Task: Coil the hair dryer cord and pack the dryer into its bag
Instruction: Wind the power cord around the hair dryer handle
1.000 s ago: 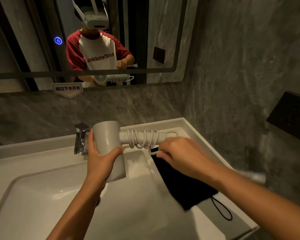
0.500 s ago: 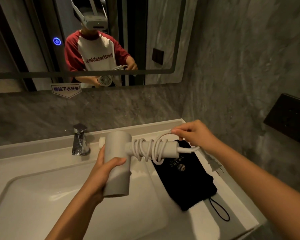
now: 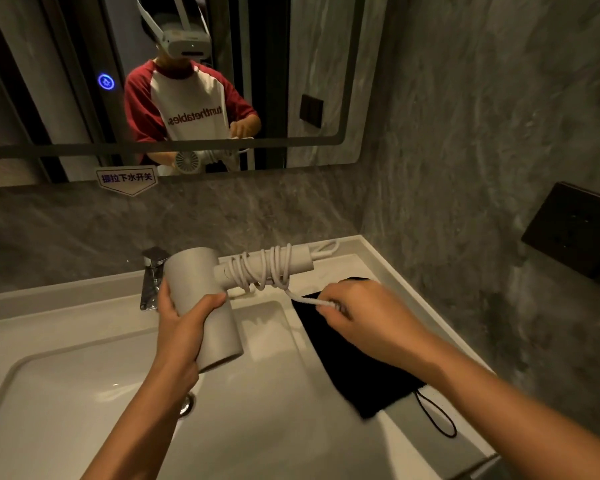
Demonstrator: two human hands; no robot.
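Observation:
I hold a white hair dryer (image 3: 201, 299) above the sink, my left hand (image 3: 184, 320) wrapped around its barrel. Its handle points right, and the white cord (image 3: 264, 268) is wound around the handle in several loops. My right hand (image 3: 368, 317) pinches the free stretch of cord just below and right of the handle. A black drawstring bag (image 3: 354, 372) lies flat on the counter under my right hand, its cord loop trailing toward the front right. The plug is hidden.
A white sink basin (image 3: 84, 393) fills the lower left, with a chrome faucet (image 3: 151, 275) behind the dryer. A mirror (image 3: 153, 81) hangs above; grey marble walls close in behind and on the right. A dark wall plate (image 3: 575, 230) sits on the right wall.
My right hand has swung from above the handle's end down to below it, carrying the cord around for another turn. The dryer has shifted slightly up and back.

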